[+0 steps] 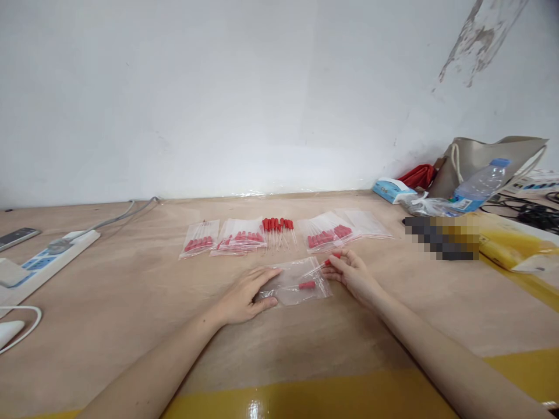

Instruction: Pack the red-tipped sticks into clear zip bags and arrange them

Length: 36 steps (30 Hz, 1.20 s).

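In front of me a clear zip bag (290, 272) lies flat on the table, its mouth toward the right. One thin tool with a red handle (307, 285) is inside it. My left hand (247, 295) rests on the bag's left end, thumb and fingers apart. Pinched in my right hand (350, 274) is another red-handled thin tool (332, 258), its slim shaft pointing left at the bag's mouth. Whether the shaft tip is inside the bag is hard to tell. What kind of tool these are is too small to make out.
Behind the bag lie loose red-handled tools (276, 226), between filled bags (242, 235) on the left and more bags (327, 233) on the right. A power strip (48, 262) stands far left. A tissue pack (393, 190), bottle (483, 183) and yellow package (506, 241) lie right.
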{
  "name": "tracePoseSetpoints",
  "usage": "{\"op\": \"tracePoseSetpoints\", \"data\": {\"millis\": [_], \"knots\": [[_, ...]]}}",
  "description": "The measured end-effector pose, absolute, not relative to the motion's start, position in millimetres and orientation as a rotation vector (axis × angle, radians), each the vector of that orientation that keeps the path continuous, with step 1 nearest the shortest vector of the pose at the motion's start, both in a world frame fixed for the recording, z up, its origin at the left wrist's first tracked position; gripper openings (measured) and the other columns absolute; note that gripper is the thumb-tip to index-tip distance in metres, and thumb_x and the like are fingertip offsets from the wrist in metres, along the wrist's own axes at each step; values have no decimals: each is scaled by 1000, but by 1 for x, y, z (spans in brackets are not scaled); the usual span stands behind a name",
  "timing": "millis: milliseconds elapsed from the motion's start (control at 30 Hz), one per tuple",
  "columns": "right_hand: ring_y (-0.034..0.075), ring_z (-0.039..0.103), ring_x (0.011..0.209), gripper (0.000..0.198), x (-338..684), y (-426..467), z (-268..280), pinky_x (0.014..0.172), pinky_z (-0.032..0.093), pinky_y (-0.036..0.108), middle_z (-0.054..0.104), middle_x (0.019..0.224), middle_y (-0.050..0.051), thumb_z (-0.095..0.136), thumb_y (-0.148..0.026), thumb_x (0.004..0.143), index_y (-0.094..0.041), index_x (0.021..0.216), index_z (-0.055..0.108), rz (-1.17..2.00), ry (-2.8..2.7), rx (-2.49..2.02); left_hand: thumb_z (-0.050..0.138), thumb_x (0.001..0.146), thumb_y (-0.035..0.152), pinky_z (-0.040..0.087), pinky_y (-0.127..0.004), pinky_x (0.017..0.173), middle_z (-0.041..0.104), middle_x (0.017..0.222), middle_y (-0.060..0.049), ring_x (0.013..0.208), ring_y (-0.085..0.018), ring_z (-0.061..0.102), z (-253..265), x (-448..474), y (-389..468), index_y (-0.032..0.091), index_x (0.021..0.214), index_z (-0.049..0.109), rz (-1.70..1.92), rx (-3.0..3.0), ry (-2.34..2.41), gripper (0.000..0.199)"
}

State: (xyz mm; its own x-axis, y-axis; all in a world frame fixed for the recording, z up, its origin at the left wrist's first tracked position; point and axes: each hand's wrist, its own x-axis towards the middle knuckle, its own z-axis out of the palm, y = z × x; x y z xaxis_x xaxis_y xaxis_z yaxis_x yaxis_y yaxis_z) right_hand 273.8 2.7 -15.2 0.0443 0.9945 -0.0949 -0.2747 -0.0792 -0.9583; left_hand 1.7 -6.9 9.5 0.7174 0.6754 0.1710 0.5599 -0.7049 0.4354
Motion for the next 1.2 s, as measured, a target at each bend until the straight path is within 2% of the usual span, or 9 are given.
{"op": "tracePoseSetpoints", "data": {"millis": [167,267,467,600,767,900,1000,1067,1200], "knots": [[8,49,46,36,276,0,-17,43,38,20,55,53,-4,71,-44,58,-17,74,53,1316,-1379,-1251,47,86,41,33,-39,100,43,132,-6,120,-23,40,8,2,-6,25,132,31,474,2581,948,51],[7,46,47,32,277,0,-20,44,35,20,55,54,-3,71,-42,58,-15,72,61,1249,-1559,-1281,47,86,42,33,-39,100,43,131,-6,120,-23,40,8,2,-6,25,132,32,476,2584,945,51],[6,43,46,30,274,-7,-13,43,32,18,60,61,-2,61,-40,70,-17,88,66,1277,-1741,-1195,48,86,41,33,-39,100,43,132,-6,120,-23,39,6,1,-5,25,133,32,489,2579,936,52],[5,42,42,36,285,-3,-6,39,30,17,64,70,0,59,-40,70,-16,97,62,1427,-1720,-1204,49,86,40,31,-41,102,42,133,-5,122,-22,37,4,1,-4,25,130,38,461,2581,927,48],[12,56,60,20,291,19,-4,56,43,24,64,69,2,59,-35,69,-16,76,63,919,-1590,-1294,49,85,41,32,-41,102,43,133,-5,123,-22,37,1,0,-2,26,122,49,457,2580,922,40],[14,59,68,13,268,44,4,66,45,25,66,75,3,54,-25,71,-17,77,63,585,-1713,-1429,44,88,40,31,-41,103,42,134,-3,125,-21,35,1,-1,-1,27,122,50,425,2565,914,36],[15,60,75,17,242,70,10,72,44,25,67,78,5,56,-22,70,-16,83,64,487,-1784,-1685,35,93,35,29,-41,104,43,133,-2,125,-19,34,2,-1,-1,28,122,49,421,2554,930,34],[17,60,81,22,225,88,12,74,43,27,66,82,7,58,-24,69,-15,88,64,461,-1761,-1768,37,92,36,29,-42,103,43,133,-2,125,-20,35,1,-1,-1,28,123,49,434,2561,918,34],[22,61,80,15,204,114,11,68,44,27,67,77,10,61,-23,64,-16,76,65,488,-1731,-1835,47,87,40,30,-42,103,42,133,-5,124,-22,36,-1,-1,-1,27,123,49,451,2585,900,39]]}}
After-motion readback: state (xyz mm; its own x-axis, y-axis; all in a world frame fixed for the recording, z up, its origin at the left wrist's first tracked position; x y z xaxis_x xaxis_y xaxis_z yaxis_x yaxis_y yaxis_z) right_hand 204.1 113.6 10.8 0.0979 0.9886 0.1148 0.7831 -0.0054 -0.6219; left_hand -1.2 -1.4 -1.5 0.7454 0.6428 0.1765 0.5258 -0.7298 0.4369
